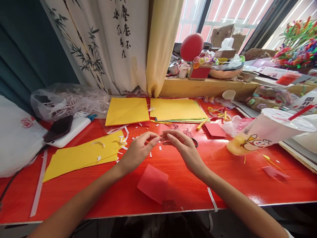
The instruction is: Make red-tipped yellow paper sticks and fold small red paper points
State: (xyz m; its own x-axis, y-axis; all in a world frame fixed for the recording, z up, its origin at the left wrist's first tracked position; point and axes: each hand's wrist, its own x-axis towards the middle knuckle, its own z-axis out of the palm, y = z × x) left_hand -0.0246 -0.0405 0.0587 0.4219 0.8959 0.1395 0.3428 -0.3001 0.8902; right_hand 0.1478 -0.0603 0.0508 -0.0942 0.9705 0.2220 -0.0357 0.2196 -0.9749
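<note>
The person's left hand and right hand meet over the middle of the red worktop, fingertips nearly together. In the left grip, thumb and forefinger are drawn close; in the right, the thumb lies near the bent fingers. Whether anything is pinched there is too small to make out, so neither grip can be read for certain. The step in hand looks like fine fingertip work on something tiny, and the next move would seem to call for light, steady pressure from both hands. Small white scraps lie scattered on the worktop just below and beyond the fingers, each short and turned its own way. Nearer the person, between the forearms, a red paper sheet lies turned at a slant, one corner toward the left hand and the opposite one toward the worktop's near edge. It is close to square, so no clear long axis shows. Beyond the right hand, part of a black loop shows, the rest hidden. To the left, overlapping yellow paper strips run lengthwise from near left to far right, their far ends among the scraps, well apart from the red paper sheet.
</note>
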